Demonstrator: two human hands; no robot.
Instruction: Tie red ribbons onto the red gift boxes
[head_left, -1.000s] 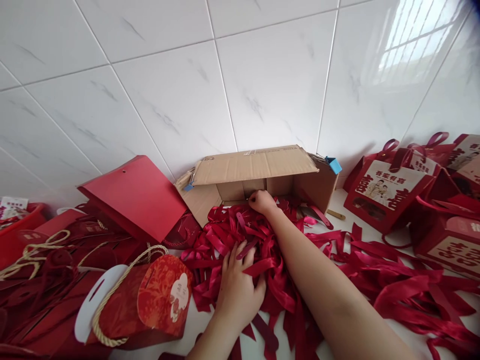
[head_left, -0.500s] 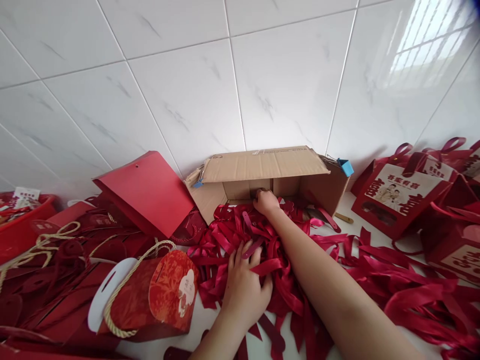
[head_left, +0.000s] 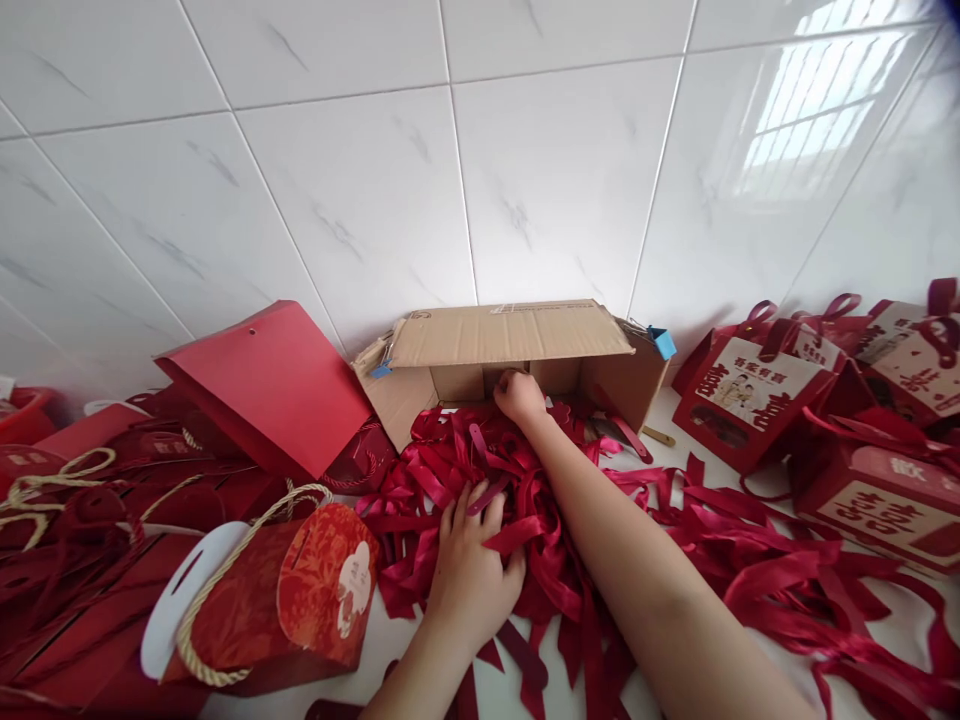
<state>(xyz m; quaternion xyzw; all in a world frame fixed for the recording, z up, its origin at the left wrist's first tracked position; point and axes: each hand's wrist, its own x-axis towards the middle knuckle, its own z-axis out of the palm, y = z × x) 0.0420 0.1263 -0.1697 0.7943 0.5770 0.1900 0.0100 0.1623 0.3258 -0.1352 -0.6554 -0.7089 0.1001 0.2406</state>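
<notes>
My left hand (head_left: 476, 555) lies with spread fingers on a heap of dark red satin ribbons (head_left: 547, 555). A thin maroon strip with a small hole (head_left: 486, 496) lies across its fingers, and a ribbon end passes by its thumb. My right hand (head_left: 520, 397) reaches into the open front of a cardboard box (head_left: 622, 388), above the ribbons. Its fingers are curled closed, and whatever they hold is hidden. The box's top flap (head_left: 510, 335) stands out over the opening, held by a blue binder clip (head_left: 662, 343) at the right corner.
A floral red gift box (head_left: 292, 610) with a rope handle stands at left, before a folded red card sheet (head_left: 274, 390). Printed red gift boxes (head_left: 750, 390) stand at right. More loose ribbons (head_left: 787, 580) spread over the white tabletop. A tiled wall (head_left: 360, 200) rises behind.
The view has turned slightly right, so everything sits a little further left. Both hands keep nearly the same places, the left on the ribbons and the right in the box.
</notes>
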